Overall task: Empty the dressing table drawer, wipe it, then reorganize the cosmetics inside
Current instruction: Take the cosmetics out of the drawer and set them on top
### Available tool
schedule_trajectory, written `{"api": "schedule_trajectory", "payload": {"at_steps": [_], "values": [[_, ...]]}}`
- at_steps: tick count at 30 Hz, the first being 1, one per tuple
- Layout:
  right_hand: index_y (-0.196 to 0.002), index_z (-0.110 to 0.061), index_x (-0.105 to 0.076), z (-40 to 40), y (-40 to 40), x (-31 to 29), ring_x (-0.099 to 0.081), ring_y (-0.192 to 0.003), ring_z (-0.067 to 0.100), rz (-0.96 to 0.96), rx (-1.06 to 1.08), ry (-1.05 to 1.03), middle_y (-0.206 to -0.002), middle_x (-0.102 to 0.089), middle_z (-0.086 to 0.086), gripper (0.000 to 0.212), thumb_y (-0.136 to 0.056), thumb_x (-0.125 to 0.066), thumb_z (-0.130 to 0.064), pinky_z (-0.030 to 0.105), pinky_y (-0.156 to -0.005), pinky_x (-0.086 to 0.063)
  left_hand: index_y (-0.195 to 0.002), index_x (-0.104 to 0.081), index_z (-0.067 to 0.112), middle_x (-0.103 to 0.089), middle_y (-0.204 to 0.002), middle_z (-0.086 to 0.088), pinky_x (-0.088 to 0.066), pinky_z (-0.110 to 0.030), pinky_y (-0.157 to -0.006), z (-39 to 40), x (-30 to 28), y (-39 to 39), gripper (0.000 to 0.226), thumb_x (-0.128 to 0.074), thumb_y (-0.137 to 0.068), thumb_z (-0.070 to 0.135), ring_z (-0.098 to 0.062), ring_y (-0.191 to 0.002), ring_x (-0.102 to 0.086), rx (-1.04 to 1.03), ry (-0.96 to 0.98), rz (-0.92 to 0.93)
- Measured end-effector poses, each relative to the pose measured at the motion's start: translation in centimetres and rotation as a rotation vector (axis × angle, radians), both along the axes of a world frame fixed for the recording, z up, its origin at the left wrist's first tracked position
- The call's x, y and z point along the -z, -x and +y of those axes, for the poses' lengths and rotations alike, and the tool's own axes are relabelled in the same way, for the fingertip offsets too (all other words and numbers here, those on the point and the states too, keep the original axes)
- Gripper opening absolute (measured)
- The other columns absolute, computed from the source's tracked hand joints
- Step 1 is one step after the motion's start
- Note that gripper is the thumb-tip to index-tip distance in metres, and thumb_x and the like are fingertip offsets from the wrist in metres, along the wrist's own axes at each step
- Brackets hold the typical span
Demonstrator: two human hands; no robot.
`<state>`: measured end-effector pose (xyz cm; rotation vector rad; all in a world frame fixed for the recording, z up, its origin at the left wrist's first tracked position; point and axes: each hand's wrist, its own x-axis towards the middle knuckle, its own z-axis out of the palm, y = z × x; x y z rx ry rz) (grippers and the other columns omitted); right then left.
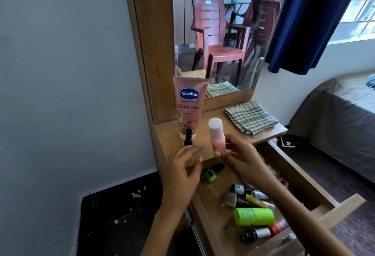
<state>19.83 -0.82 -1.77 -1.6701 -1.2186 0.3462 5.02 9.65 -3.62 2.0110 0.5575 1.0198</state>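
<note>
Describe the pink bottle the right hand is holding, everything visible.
The pink bottle is a small cylinder, looks like frosted plastic, with a pale whitish-pink cap on top and a deeper pink lower body. It is upright, tilted slightly, held above the front of the dressing table top, in front of the Vaseline tube. The right hand grips its lower part; fingers and thumb cover the base. No label is readable. Nothing else touches it.

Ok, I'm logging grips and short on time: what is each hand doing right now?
Left hand: open, fingers relaxed, holding nothing.
Right hand: holding the pink bottle upright.
</note>
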Motion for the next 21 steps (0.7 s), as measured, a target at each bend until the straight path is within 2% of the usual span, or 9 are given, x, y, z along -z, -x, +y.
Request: {"api": "schedule_trajectory", "payload": {"at_steps": [2, 5, 9, 11, 14, 17, 21], "values": [[-0.114, -0.018, -0.059, 1.2, 0.5, 0.3, -0.064, -0.102, 0.004, -0.004, 0.082, -0.029, -0.105, -0.068, -0.011, 0.027, -0.088, -0.066, -0.022, 0.031, -0.082, -0.056, -0.105, -0.067, 0.03, -0.064, -0.106, 0.019, -0.049, -0.022, -0.089, -0.1, 0.0, -0.3, 0.025, -0.066, -0.086, 0.014, 0.001, -0.106, -0.057, -0.04, -0.002, -0.043], [-0.113, -0.022, -0.054, 2.4, 1.1, 0.6, -0.063, -0.095, -0.002, -0.057, 0.165, -0.034, -0.104, -0.064, -0.014, 0.025, -0.09, -0.063, -0.023, 0.017, -0.074, -0.053, -0.101, -0.069, 0.025, -0.065, -0.101, 0.016, -0.049, -0.02, -0.085, -0.1, 0.3, -0.1, 0.019, -0.066, -0.086, 0.013, -0.002, -0.102, -0.059, -0.078, -0.016, -0.064], [-0.123, -0.016, -0.043, 3.1, 1.7, 1.2, -0.066, -0.091, -0.002, 0.04, 0.231, -0.053, -0.106, -0.059, -0.016, 0.035, -0.092, -0.059, -0.014, 0.025, -0.073, -0.059, -0.1, -0.07, 0.023, -0.066, -0.1, 0.016, -0.049, -0.019, -0.084, -0.2, 0.5, 0.2, 0.018, -0.066, -0.086, 0.012, -0.003, -0.101, -0.06, -0.096, -0.012, -0.071], [-0.128, -0.016, -0.038, 3.3, 1.8, 1.6, -0.065, -0.089, -0.006, 0.013, 0.257, -0.067, -0.108, -0.059, -0.014, 0.043, -0.091, -0.06, -0.012, 0.022, -0.071, -0.058, -0.1, -0.07, 0.022, -0.066, -0.099, 0.017, -0.05, -0.02, -0.084, -0.2, 0.6, 0.2, 0.017, -0.066, -0.087, 0.012, -0.003, -0.1, -0.061, -0.099, -0.013, -0.077], [-0.13, -0.017, -0.037, 3.8, 1.9, 1.6, -0.065, -0.098, 0.004, -0.016, 0.265, -0.083, -0.117, -0.059, -0.006, 0.046, -0.091, -0.061, -0.01, 0.026, -0.073, -0.059, -0.1, -0.071, 0.022, -0.066, -0.099, 0.016, -0.05, -0.021, -0.084, -0.3, 0.5, 0.2, 0.017, -0.066, -0.087, 0.012, -0.003, -0.1, -0.061, -0.1, -0.018, -0.08], [-0.129, -0.016, -0.038, 4.7, 2.0, 1.1, -0.067, -0.1, 0.012, -0.029, 0.254, -0.081, -0.115, -0.061, -0.003, 0.045, -0.091, -0.061, -0.009, 0.034, -0.075, -0.06, -0.102, -0.07, 0.022, -0.066, -0.101, 0.016, -0.05, -0.02, -0.085, -0.4, 0.5, 0.2, 0.017, -0.064, -0.088, 0.015, -0.003, -0.102, -0.06, -0.095, -0.024, -0.061], [-0.122, -0.015, -0.047, 5.2, 1.8, 0.7, -0.065, -0.098, 0.005, 0.011, 0.266, -0.085, -0.107, -0.06, -0.012, 0.041, -0.087, -0.067, -0.01, 0.019, -0.074, -0.057, -0.104, -0.07, 0.02, -0.066, -0.101, 0.015, -0.049, -0.019, -0.085, -0.5, 0.6, 0.2, 0.018, -0.064, -0.088, 0.014, -0.002, -0.102, -0.06, -0.103, -0.038, -0.052]]}}
